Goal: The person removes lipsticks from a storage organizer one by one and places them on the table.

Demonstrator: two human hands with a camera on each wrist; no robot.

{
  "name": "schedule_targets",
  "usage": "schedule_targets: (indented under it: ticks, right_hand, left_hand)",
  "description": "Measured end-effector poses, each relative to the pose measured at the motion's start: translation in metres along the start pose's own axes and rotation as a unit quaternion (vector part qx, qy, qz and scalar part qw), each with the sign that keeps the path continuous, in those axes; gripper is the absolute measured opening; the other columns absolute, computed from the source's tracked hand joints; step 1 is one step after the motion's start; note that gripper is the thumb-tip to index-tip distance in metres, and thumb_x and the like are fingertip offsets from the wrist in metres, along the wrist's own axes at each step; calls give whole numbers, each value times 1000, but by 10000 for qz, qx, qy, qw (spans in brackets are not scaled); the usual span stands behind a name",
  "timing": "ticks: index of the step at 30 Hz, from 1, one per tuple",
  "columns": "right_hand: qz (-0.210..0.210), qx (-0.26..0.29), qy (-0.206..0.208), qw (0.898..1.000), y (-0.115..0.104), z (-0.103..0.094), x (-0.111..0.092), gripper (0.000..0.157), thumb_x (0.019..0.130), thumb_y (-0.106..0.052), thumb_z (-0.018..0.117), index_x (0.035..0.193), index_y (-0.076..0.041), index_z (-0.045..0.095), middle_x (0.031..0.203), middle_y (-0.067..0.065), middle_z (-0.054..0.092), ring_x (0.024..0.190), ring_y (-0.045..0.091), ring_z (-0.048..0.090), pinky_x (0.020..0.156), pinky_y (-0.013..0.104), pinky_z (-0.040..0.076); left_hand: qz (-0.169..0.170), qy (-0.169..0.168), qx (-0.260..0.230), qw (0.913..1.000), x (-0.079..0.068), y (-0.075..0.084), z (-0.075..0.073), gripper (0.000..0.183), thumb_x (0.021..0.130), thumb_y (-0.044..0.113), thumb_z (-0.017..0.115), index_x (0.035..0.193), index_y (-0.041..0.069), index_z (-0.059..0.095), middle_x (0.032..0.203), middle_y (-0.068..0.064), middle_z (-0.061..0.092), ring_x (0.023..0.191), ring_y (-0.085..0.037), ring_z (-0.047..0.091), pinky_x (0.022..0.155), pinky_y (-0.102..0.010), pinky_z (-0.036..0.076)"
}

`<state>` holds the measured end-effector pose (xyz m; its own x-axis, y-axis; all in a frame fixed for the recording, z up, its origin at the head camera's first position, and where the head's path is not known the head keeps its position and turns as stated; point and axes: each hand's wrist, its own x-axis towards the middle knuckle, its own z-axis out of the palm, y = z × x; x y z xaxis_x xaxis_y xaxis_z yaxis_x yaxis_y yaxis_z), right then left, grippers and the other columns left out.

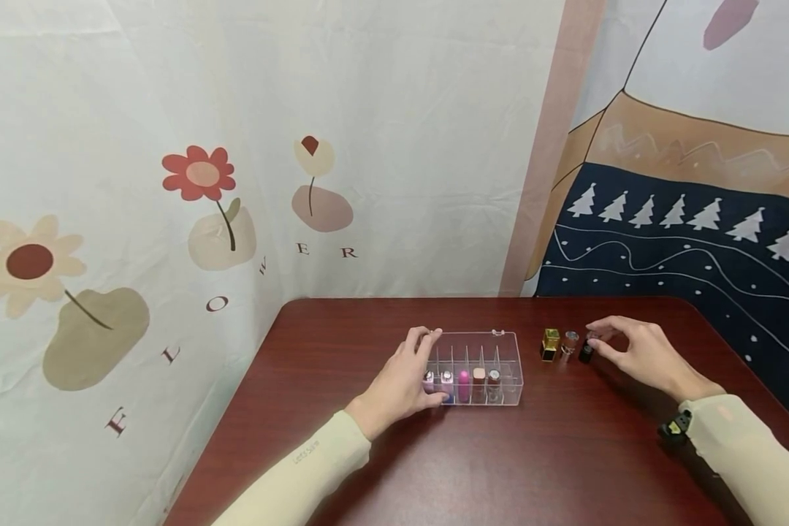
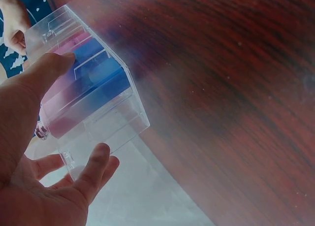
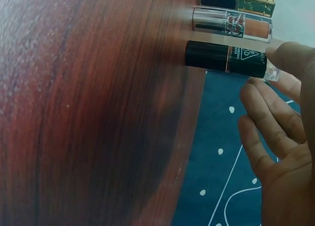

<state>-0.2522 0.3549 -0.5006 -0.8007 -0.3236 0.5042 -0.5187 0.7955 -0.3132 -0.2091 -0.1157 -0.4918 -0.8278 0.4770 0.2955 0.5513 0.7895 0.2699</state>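
Our right hand (image 1: 644, 354) has a narrow grip: thumb and finger pinch the clear top of a black lipstick (image 3: 221, 58). The lipstick stands nearly straight below that grip, but we cannot tell if its bottom touches the table (image 1: 500, 467). Just left of the pinch is a clear tube (image 3: 231, 25) with an orange part inside, and past it, farther left, a gold lipstick (image 1: 550, 345) with a black bottom. Our left hand (image 1: 401, 372) has a wider grip and holds a clear box (image 1: 511, 358), with the thumb on the near side and fingers at the far edge. The box sits well left of our right hand's pinch. In its near row, going right from our left thumb, we see two shiny-topped lipsticks, a bright pink one (image 1: 463, 386), one with a peach top (image 1: 478, 376) and one with a dark top (image 1: 494, 378). Thin walls split the slots. A flowery cloth (image 1: 401, 241) hangs beyond both hands.
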Motion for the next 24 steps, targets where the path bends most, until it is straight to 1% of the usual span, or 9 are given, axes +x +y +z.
schedule_targets:
  ticks: [2, 6, 9, 14, 18, 20, 24]
  right_hand:
    - [1, 13, 18, 10000, 0, 0, 0, 33, 94, -12, 97, 126, -13, 85, 104, -5, 86, 92, 14, 78, 87, 14, 53]
    - [-33, 22, 132, 9999, -1, -1, 0, 38, 92, -11, 98, 128, -13, 85, 106, -3, 85, 94, 21, 77, 92, 2, 43]
    - [-78, 4, 246, 9997, -4, -1, 0, 40, 91, -10, 98, 129, -13, 84, 111, 1, 84, 97, 22, 76, 96, -2, 40]
    - [-161, 43, 451, 9988, -12, -3, 3, 45, 89, -8, 99, 131, -13, 84, 119, 5, 84, 104, 15, 71, 100, -4, 37]
    - [-307, 125, 582, 9978, -22, -4, 8, 48, 88, -7, 99, 133, -13, 83, 124, 8, 83, 108, 9, 66, 102, -3, 38]
    - [-382, 161, 611, 9973, -27, -4, 11, 48, 88, -6, 99, 133, -13, 83, 125, 8, 83, 109, 10, 67, 104, -4, 37]
    - [-489, 229, 587, 9968, -39, -4, 14, 51, 87, -5, 99, 135, -13, 82, 127, 8, 83, 111, 17, 70, 106, -6, 35]
  left_hand:
    - [7, 1, -2, 10000, 0, 0, 0, 118, 84, 38, 108, 176, 6, 41, 164, -19, 49, 126, -40, 73, 111, -49, 68]
    - [-9, -1, 10, 10000, 1, -1, 1, 118, 83, 37, 109, 176, 6, 41, 164, -19, 49, 126, -40, 73, 112, -49, 68]
    - [-28, -21, 10, 10000, 1, -1, 2, 119, 83, 37, 109, 176, 7, 41, 164, -19, 49, 126, -39, 73, 112, -49, 68]
    - [-22, -20, -32, 10000, 1, -1, 1, 119, 83, 37, 109, 176, 5, 41, 164, -19, 49, 125, -40, 73, 112, -48, 68]
    - [-37, -21, -42, 10000, 1, -1, 0, 119, 84, 37, 109, 176, 6, 41, 164, -19, 49, 125, -39, 72, 113, -48, 68]
    - [-47, -36, -46, 10000, 1, -1, 1, 120, 83, 37, 109, 176, 6, 40, 164, -19, 49, 125, -39, 72, 113, -47, 68]
    - [-59, -50, -63, 9999, 1, -1, 1, 120, 83, 37, 109, 177, 7, 40, 164, -18, 49, 125, -39, 72, 113, -47, 67]
